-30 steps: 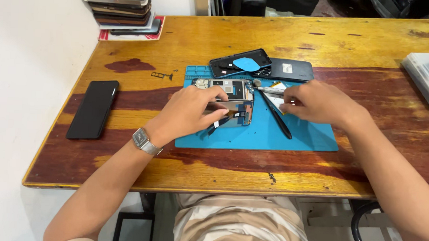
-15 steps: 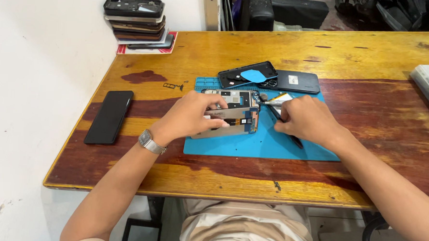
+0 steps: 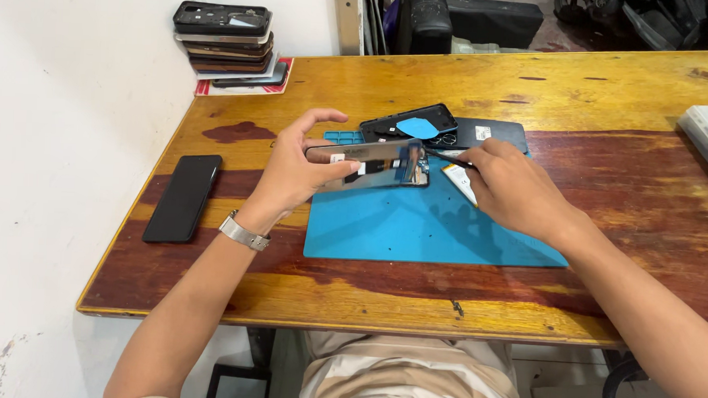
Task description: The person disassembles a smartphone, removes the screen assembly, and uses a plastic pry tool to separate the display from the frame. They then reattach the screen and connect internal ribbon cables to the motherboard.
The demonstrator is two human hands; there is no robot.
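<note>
The blue work mat [image 3: 416, 226] lies near the table's [image 3: 350, 298] front edge. Above the mat's far left part, the left hand [image 3: 296, 169] grips the opened phone [image 3: 369, 164], lifted and tilted, fingers closed around its left end. Just right of it, the right hand [image 3: 514, 186] pinches a thin dark tool [image 3: 449, 158] whose tip meets the phone's right end. Beyond, at the mat's far edge, lie a dark back cover [image 3: 409, 123] with a blue pick [image 3: 417, 128]. A black phone [image 3: 183, 197] rests by the left edge; a stack of phones [image 3: 225, 46] sits in the far left corner.
</note>
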